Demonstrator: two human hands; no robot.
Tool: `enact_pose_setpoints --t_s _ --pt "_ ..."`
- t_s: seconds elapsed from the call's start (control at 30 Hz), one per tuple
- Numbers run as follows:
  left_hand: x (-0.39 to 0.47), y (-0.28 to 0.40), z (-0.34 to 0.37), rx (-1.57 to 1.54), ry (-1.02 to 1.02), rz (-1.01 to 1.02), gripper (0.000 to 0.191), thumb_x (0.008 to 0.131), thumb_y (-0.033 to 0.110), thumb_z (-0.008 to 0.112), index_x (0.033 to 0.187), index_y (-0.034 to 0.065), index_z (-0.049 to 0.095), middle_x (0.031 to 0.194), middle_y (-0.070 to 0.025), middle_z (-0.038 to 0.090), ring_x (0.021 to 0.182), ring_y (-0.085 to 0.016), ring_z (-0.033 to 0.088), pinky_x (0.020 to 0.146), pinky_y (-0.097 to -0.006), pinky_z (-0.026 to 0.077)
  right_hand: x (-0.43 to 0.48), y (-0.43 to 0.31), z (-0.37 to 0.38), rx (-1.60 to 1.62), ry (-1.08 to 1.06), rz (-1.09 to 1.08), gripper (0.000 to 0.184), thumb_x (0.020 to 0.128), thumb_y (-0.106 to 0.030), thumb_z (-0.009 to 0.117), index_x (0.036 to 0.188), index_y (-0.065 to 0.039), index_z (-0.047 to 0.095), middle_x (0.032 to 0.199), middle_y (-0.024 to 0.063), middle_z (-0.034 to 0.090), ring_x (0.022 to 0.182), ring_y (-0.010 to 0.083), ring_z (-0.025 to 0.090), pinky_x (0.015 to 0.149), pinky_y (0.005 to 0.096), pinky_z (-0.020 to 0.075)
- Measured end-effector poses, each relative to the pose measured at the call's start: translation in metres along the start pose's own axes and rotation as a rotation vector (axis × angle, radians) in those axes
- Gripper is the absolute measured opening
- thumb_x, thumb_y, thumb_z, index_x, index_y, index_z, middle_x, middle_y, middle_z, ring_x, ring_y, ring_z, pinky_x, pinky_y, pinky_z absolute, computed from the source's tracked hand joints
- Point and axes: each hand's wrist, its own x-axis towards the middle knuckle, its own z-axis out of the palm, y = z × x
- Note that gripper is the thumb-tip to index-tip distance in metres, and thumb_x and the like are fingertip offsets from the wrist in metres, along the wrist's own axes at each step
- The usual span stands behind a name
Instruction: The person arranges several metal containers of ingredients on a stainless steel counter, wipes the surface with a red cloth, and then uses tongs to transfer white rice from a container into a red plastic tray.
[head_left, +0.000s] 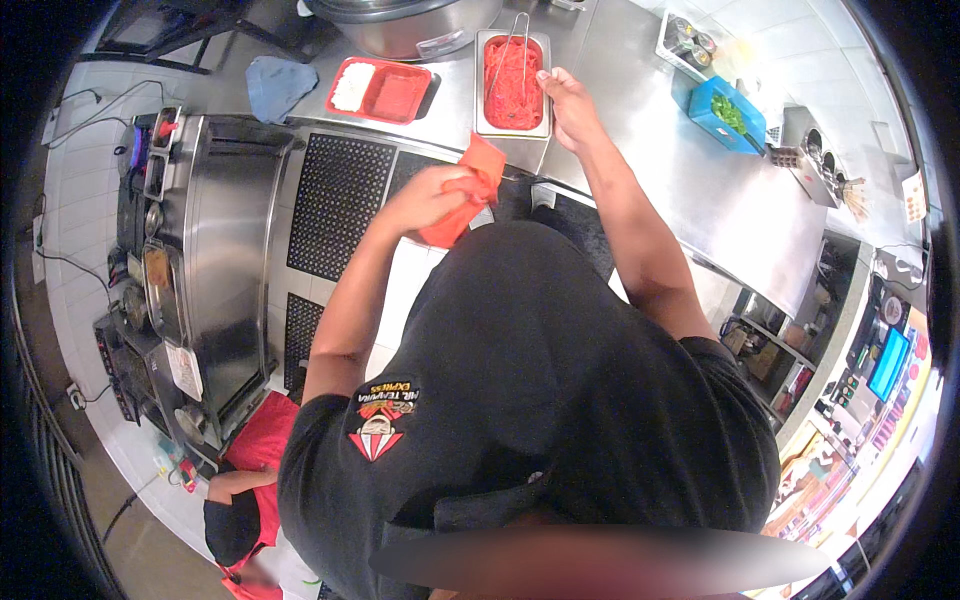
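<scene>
In my left hand (433, 199) is a crumpled orange-red cloth (484, 159), held in front of my body just off the counter's edge. My right hand (571, 106) grips the right rim of a steel food pan (514, 134), thumb on top. Red shredded food (510, 101) fills the pan, and metal tongs (524, 45) rest in it with their bend toward the far side. To the pan's left sits a red two-compartment tray (397, 94). White rice (352, 86) lies in its left compartment; the right one shows its red floor.
A large lidded steel pot (397, 30) stands behind the tray, a blue cloth (280, 86) to its left. At right are a blue bin (705, 112) of green leaves and a utensil holder (814, 165). Another person (255, 487) is at the lower left, beside the steel cooking station (232, 202).
</scene>
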Motion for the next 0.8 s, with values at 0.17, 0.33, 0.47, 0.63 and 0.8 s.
enact_pose_setpoints --t_s 0.17,0.33,0.47,0.63,0.8 --pt "-0.044 -0.028 -0.013 -0.369 0.368 -0.191 0.029 0.087 0.014 0.058 0.111 -0.0013 0.062 0.103 -0.0061 0.066 0.095 -0.014 0.062 0.085 -0.0284 0.049 0.026 0.041 -0.052 -0.063 0.112 0.025 0.019 0.099 -0.019 0.056 0.083 -0.012 0.05 0.072 -0.0032 0.051 0.064 0.0079 0.049 0.058 0.0283 0.0453" --pt "-0.092 -0.045 -0.019 -1.359 0.554 -0.096 0.06 0.086 0.041 0.054 0.128 -0.0022 0.055 0.128 -0.0181 0.059 0.119 -0.033 0.057 0.102 -0.0466 0.045 0.039 0.114 -0.087 -0.082 0.227 0.085 0.021 0.1 -0.02 0.055 0.082 -0.011 0.05 0.07 -0.0031 0.049 0.063 0.008 0.047 0.055 0.0292 0.0426" --pt "-0.099 -0.071 0.011 -1.377 0.735 -0.095 0.067 0.086 0.043 0.056 0.139 0.0035 0.047 0.139 -0.016 0.053 0.126 -0.033 0.052 0.102 -0.0469 0.047 0.045 0.152 -0.089 -0.027 0.181 0.146 0.018 0.099 -0.025 0.057 0.09 -0.009 0.054 0.077 0.0006 0.056 0.069 0.0101 0.053 0.059 0.0307 0.0466" --pt "-0.081 -0.073 0.053 0.533 0.872 -0.074 0.074 0.078 0.045 0.074 0.133 -0.0001 0.054 0.119 -0.0109 0.067 0.099 -0.025 0.067 0.086 -0.0353 0.054 0.044 0.128 -0.096 -0.273 0.044 0.375 0.024 0.097 -0.028 0.06 0.109 -0.007 0.057 0.088 0.0041 0.061 0.077 0.0164 0.06 0.067 0.0332 0.054" --pt "-0.06 -0.036 0.082 0.666 1.084 -0.134 0.069 0.079 0.042 0.072 0.132 -0.0002 0.055 0.119 -0.0114 0.067 0.099 -0.025 0.067 0.085 -0.0351 0.054 0.107 0.041 -0.161 -0.292 0.079 0.311 0.024 0.095 -0.019 0.059 0.116 -0.007 0.058 0.093 0.0056 0.064 0.078 0.0171 0.062 0.066 0.0334 0.0556"
